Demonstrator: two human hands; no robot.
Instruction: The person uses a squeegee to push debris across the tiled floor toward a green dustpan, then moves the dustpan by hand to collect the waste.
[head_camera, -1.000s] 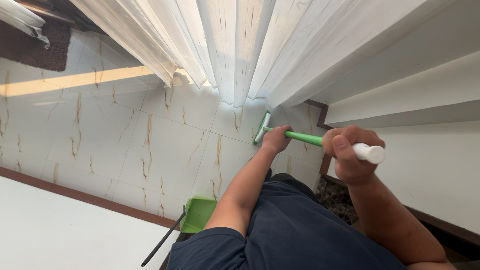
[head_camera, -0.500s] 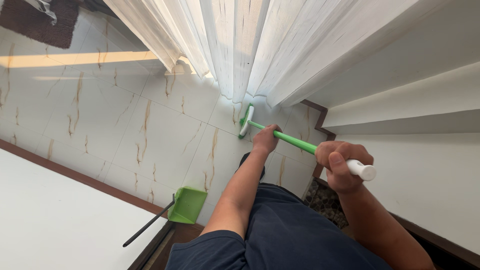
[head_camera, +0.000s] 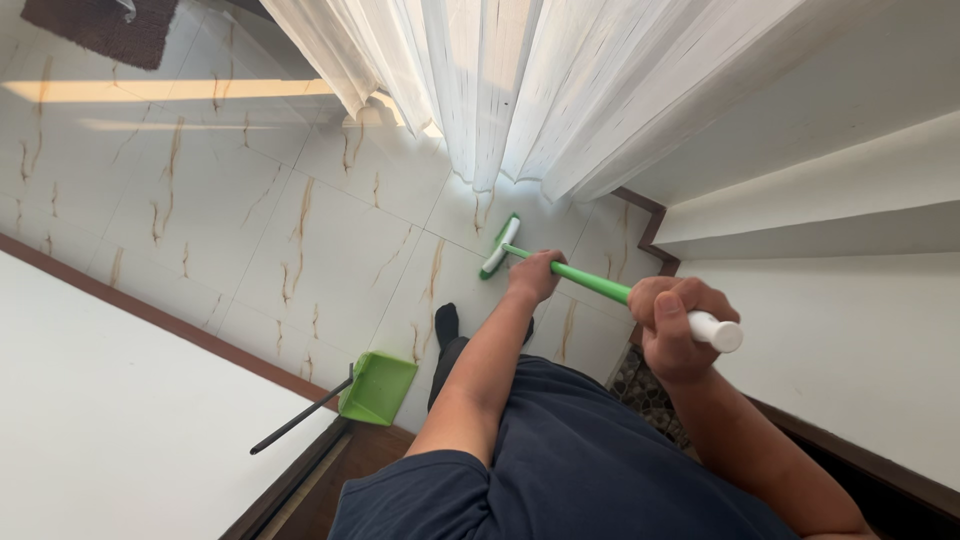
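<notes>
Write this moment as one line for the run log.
left hand: grips broom mid-handle | right hand: grips handle top | broom head: on floor tile by curtain | dustpan: on floor, untouched

Open tiled floor (head_camera: 200, 200) is seen across the left and centre of the frame, and passage there is blocked by nothing as far as the white wall (head_camera: 100, 420) at lower left. Toward the top centre, the way is closed by the white curtain (head_camera: 500, 80), whose hem hangs just above the broom head (head_camera: 500, 247) (whether they touch cannot be told). At right, room is cut off by white stepped ledges (head_camera: 830, 190). Near the bottom centre, a green dustpan (head_camera: 378, 388) stands on the floor against the wall base, its dark handle (head_camera: 300, 420) slanting to the left. A foot in a dark sock (head_camera: 446, 325) occupies the tile beside it. Both hands (head_camera: 535, 275) (head_camera: 672, 325) are closed around the 1 broom shaft (head_camera: 590, 283).
</notes>
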